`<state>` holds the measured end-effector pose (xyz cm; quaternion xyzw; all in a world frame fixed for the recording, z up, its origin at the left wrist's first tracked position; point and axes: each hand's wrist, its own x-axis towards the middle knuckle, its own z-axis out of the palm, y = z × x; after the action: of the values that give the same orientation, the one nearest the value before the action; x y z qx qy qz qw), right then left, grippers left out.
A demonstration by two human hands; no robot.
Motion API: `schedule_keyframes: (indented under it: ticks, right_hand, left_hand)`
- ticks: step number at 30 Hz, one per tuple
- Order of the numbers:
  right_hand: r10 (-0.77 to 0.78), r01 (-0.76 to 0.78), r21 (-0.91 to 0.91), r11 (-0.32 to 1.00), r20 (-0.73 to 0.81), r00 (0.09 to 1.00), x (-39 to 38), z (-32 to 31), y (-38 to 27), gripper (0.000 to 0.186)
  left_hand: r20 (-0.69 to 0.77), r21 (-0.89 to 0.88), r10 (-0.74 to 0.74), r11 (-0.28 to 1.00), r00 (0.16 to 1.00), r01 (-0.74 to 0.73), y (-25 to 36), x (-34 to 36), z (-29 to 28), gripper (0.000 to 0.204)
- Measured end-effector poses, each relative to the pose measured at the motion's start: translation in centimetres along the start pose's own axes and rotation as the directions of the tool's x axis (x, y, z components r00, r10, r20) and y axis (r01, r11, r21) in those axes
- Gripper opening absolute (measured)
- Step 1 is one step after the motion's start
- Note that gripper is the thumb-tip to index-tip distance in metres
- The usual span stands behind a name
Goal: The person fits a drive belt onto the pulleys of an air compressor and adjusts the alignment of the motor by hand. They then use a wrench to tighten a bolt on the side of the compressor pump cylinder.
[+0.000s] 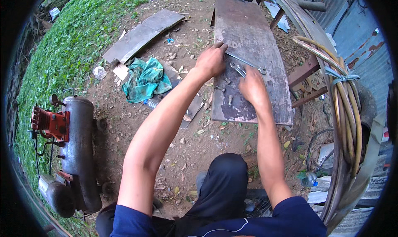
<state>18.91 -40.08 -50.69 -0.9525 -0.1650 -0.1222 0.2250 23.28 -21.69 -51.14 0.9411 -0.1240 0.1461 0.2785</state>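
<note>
The hands partly hide the wrenches they hold.

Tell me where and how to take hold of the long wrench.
Probably take the long wrench mid-shank, from the far side: its slim, straight middle is bare, while the left grip covers one end and the right grip crowds the other.

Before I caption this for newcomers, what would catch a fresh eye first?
Probably the compressor with its red pump at far left. Then the coiled yellowish hose at right and the crumpled teal cloth left of the worn board. Over that board, the left fingers grip a long wrench.
</note>
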Motion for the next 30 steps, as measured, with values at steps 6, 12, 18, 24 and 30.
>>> schedule_keyframes:
  ticks: [6, 12, 18, 24, 30]
  right_hand:
    - [0.016, -0.026, -0.091, 0.996, -0.101, 0.995, -2.8, 0.6, 0.2, 0.052]
    - [-0.016, -0.005, -0.153, 0.988, -0.137, 0.990, -2.6, 1.3, -0.9, 0.050]
    - [-0.079, 0.053, -0.217, 0.975, -0.114, 0.990, -0.8, 1.6, 1.4, 0.040]
    - [-0.098, 0.028, -0.376, 0.926, -0.167, 0.981, 1.8, 0.0, 0.3, 0.043]
    - [-0.265, 0.201, -0.280, 0.939, -0.216, 0.940, 5.9, -1.4, -15.8, 0.037]
  left_hand:
    - [0.073, 0.185, 0.064, 0.980, 0.995, -0.077, 0.4, 1.5, 1.6, 0.022]
    - [0.173, 0.150, 0.022, 0.988, 0.985, -0.048, -1.7, 0.5, 0.6, 0.028]
    - [0.100, -0.068, -0.200, 0.976, 0.975, 0.207, -3.8, -2.5, -3.4, 0.037]
    - [-0.117, -0.092, -0.197, 0.978, 0.974, 0.187, -12.5, -6.0, -12.1, 0.042]
    - [-0.298, -0.190, -0.302, 0.948, 0.906, 0.253, -23.1, -12.0, -21.1, 0.048]
